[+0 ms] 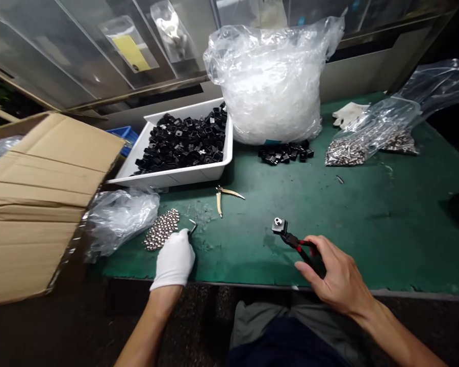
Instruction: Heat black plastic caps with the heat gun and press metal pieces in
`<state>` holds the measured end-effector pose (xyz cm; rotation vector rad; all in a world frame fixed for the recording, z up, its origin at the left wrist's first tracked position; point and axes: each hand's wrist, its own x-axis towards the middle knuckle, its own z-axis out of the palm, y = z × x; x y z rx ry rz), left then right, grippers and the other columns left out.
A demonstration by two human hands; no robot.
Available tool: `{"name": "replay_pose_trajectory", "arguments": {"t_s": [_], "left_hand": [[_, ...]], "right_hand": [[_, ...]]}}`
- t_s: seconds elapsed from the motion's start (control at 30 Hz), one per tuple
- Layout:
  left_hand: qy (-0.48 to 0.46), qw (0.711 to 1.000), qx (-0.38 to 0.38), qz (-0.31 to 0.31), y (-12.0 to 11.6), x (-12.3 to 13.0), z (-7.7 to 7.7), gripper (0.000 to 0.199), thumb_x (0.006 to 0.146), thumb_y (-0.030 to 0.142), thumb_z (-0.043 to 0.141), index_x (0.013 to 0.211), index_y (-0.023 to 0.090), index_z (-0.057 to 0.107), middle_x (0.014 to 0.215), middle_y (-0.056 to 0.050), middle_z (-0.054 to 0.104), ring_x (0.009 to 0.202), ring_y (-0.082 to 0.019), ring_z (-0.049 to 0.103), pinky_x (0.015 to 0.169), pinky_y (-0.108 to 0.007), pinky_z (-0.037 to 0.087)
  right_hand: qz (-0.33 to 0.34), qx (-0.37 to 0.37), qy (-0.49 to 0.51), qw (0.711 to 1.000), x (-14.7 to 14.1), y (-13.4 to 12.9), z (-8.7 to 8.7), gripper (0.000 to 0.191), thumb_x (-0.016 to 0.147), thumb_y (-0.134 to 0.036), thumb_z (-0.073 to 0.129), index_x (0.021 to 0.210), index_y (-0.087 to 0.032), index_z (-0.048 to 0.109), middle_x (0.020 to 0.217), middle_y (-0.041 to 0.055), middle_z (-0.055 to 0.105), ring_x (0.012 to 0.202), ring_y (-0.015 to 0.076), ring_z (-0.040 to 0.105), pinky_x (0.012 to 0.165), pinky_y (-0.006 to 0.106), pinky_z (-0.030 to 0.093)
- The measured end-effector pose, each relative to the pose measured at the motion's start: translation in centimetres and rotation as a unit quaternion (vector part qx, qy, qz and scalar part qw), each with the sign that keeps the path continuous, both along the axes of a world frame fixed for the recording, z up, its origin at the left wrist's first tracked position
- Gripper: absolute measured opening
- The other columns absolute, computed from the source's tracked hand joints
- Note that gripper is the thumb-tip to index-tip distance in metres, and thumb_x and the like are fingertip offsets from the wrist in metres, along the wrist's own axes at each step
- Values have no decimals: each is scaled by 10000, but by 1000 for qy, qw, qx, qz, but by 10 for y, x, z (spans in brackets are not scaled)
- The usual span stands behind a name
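My left hand [175, 259], in a white glove, is closed at the near edge of a patch of small shiny metal parts [162, 229]. The bent tip of a hex key [193, 224] sticks out beside its fingers, and the rest of the key is hidden. Bare and wrapped round the handles of black and red pliers [299, 245], my right hand [338, 275] is over the front of the green mat. At the pliers' jaws is a small black square part [279, 226] with a metal piece on top.
Behind stands a white tray [176, 177] of black parts, beside a large plastic bag [271, 92]. Loose black parts [285, 153] lie below the bag. Tan-handled pliers [229, 192] rest mid-mat. Bags of screws [346, 152] are at right; a cardboard box [42, 204] is at left.
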<state>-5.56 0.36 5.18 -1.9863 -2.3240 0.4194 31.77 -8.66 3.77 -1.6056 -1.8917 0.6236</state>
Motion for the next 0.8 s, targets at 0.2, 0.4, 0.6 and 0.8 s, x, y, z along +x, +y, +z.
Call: {"name": "replay_pose_trajectory", "arguments": {"t_s": [0.2, 0.4, 0.6, 0.8], "left_hand": [[-23, 999, 32, -17, -3, 1, -8, 346, 895, 121, 356, 1130, 103, 609, 1040, -191, 607, 848, -291, 639, 756, -405, 519], [-313, 944, 106, -13, -35, 49, 14, 256, 970, 354, 442, 1093, 193, 598, 988, -66, 672, 913, -229, 635, 860, -353, 500], [-614, 789, 7, 40, -73, 123, 29, 233, 999, 383, 469, 1053, 192, 592, 799, 5, 611, 729, -127, 575, 731, -242, 472], [-684, 724, -23, 87, -84, 140, 11, 232, 985, 385, 501, 1061, 185, 592, 790, 2, 602, 658, -108, 521, 664, -225, 453]], "right_hand": [[6, 25, -36, 999, 10, 0, -2, 413, 919, -480, 621, 1216, -215, 511, 1057, 82, 651, 941, 252, 632, 793, 369, 503], [18, 30, -94, 995, 16, -4, -4, 444, 907, -492, 636, 1216, -189, 538, 1021, 84, 654, 920, 255, 629, 801, 370, 493], [40, 30, -170, 984, 20, -9, -8, 477, 901, -536, 623, 1200, -165, 585, 961, 79, 657, 880, 256, 637, 758, 358, 474], [55, 28, -209, 976, 23, -9, -5, 494, 900, -559, 614, 1192, -161, 600, 969, 75, 662, 891, 256, 642, 757, 352, 458]]}}
